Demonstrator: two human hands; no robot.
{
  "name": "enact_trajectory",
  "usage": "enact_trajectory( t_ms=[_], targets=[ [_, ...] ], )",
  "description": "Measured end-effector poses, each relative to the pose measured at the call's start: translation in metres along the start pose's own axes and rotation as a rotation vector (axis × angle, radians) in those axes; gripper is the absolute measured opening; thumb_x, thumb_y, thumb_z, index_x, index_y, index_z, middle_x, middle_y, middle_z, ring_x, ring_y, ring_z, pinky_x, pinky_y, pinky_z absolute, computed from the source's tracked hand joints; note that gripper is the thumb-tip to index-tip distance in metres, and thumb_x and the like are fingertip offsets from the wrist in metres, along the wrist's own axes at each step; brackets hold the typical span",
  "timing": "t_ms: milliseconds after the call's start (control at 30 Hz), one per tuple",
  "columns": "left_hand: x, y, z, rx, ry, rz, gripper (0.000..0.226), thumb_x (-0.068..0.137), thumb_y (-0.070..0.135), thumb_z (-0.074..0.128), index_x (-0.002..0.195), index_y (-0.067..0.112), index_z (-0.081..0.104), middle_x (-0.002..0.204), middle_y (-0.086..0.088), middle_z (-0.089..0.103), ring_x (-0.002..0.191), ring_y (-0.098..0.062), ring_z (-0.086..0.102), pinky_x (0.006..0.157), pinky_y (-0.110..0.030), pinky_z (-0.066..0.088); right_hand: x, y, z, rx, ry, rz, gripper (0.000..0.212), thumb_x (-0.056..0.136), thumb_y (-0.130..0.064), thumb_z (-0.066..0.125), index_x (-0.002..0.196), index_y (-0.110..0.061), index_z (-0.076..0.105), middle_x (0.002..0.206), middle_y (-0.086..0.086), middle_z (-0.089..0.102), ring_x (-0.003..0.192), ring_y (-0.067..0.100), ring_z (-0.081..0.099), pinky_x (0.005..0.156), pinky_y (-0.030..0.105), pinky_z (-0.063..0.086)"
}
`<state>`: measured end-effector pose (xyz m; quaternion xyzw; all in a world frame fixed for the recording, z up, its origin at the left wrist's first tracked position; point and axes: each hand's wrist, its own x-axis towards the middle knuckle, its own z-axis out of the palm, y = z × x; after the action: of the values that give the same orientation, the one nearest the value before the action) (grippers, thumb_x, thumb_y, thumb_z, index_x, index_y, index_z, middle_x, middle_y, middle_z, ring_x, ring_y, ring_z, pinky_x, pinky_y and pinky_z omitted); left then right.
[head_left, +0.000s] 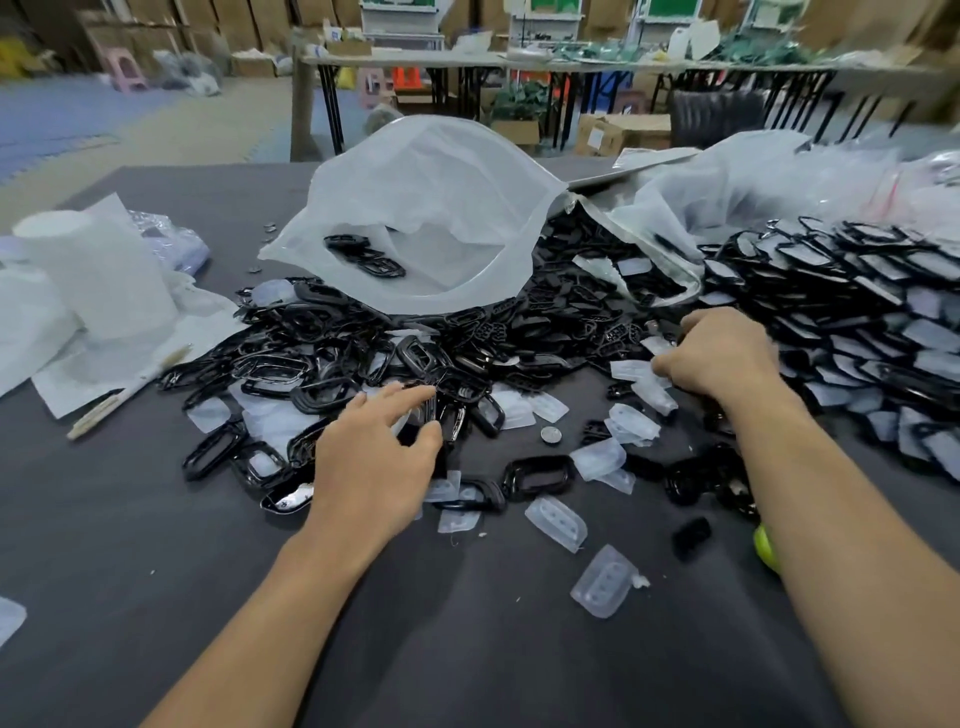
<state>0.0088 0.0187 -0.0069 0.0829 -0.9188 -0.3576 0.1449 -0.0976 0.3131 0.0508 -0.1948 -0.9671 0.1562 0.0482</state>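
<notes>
A heap of black oval plastic frames (311, 358) and clear soft pads (597, 457) lies across the dark grey table (156, 571). My left hand (374, 467) reaches over the near edge of the heap. Its fingers are stretched out, and the thumb and forefinger sit either side of a black frame (452, 415). Further right, at the heap's edge, my right hand (727, 353) has its fingers curled and pinches a clear pad (631, 370). Beyond that hand, black frames with pads fitted (857, 291) are stacked in overlapping rows.
An open white plastic bag (431, 182) holding a few black frames stands behind the heap. A white roll (98, 270), loose sheets and a pale stick (130, 389) lie at the left. A small round metal disc (550, 434) and a green object (763, 543) sit near my right forearm.
</notes>
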Motion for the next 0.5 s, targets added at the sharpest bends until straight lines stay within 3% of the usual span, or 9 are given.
enact_trajectory(
  t_ms=[100, 167, 267, 333, 367, 433, 500],
  targets=[
    [0.003, -0.003, 0.002, 0.117, -0.041, 0.087, 0.042, 0.095, 0.032, 0.068, 0.137, 0.032, 0.066, 0.154, 0.008, 0.053, 0.153, -0.013, 0.031, 0.127, -0.033, 0.012, -0.013, -0.013, 0.011, 0.078, 0.072, -0.126, 0.042, 0.078, -0.013, 0.072, 0.119, -0.025, 0.074, 0.119, 0.005, 0.075, 0.116, 0.029, 0.066, 0.103, 0.038, 0.051],
    [0.004, -0.004, 0.002, 0.145, -0.060, 0.113, 0.047, 0.097, 0.035, 0.066, 0.144, 0.028, 0.061, 0.158, 0.008, 0.049, 0.154, -0.011, 0.027, 0.127, -0.033, 0.008, -0.025, -0.031, 0.023, 0.195, 0.042, -0.192, 0.043, 0.078, -0.007, 0.069, 0.115, -0.029, 0.077, 0.113, 0.003, 0.077, 0.110, 0.026, 0.069, 0.105, 0.040, 0.052],
    [0.005, -0.008, 0.003, 0.228, -0.119, 0.149, 0.049, 0.100, 0.041, 0.060, 0.148, 0.031, 0.056, 0.159, 0.010, 0.046, 0.152, -0.010, 0.031, 0.128, -0.037, 0.005, -0.041, -0.062, 0.047, 0.289, -0.072, -0.297, 0.046, 0.081, -0.002, 0.063, 0.117, -0.029, 0.077, 0.121, 0.001, 0.076, 0.116, 0.023, 0.067, 0.108, 0.037, 0.051],
    [0.008, -0.011, 0.001, 0.212, -0.119, 0.154, 0.038, 0.100, 0.038, 0.062, 0.137, 0.034, 0.066, 0.153, 0.011, 0.054, 0.146, -0.008, 0.041, 0.129, -0.037, 0.004, -0.048, -0.076, 0.061, 0.301, -0.120, -0.339, 0.055, 0.082, 0.001, 0.059, 0.126, -0.029, 0.073, 0.126, 0.004, 0.073, 0.120, 0.025, 0.065, 0.108, 0.038, 0.051],
    [0.009, -0.012, 0.000, 0.173, -0.101, 0.141, 0.031, 0.098, 0.035, 0.066, 0.129, 0.034, 0.072, 0.146, 0.011, 0.060, 0.142, -0.010, 0.047, 0.130, -0.037, 0.008, -0.050, -0.081, 0.067, 0.301, -0.126, -0.350, 0.059, 0.082, 0.003, 0.058, 0.129, -0.029, 0.071, 0.127, 0.006, 0.071, 0.120, 0.027, 0.064, 0.107, 0.039, 0.051],
    [0.011, -0.015, -0.003, 0.090, -0.051, 0.101, 0.024, 0.094, 0.027, 0.073, 0.115, 0.035, 0.079, 0.129, 0.013, 0.072, 0.132, -0.018, 0.058, 0.123, -0.036, 0.030, -0.054, -0.086, 0.077, 0.286, -0.081, -0.382, 0.059, 0.083, 0.005, 0.058, 0.130, -0.028, 0.071, 0.123, 0.008, 0.071, 0.118, 0.030, 0.062, 0.104, 0.041, 0.051],
    [0.011, -0.016, -0.005, 0.045, -0.010, 0.081, 0.022, 0.090, 0.022, 0.076, 0.107, 0.035, 0.082, 0.115, 0.012, 0.078, 0.113, -0.015, 0.068, 0.098, -0.019, 0.046, -0.056, -0.087, 0.082, 0.271, -0.018, -0.417, 0.051, 0.084, 0.005, 0.060, 0.121, -0.027, 0.075, 0.120, 0.006, 0.072, 0.115, 0.030, 0.062, 0.103, 0.040, 0.050]
  ],
)
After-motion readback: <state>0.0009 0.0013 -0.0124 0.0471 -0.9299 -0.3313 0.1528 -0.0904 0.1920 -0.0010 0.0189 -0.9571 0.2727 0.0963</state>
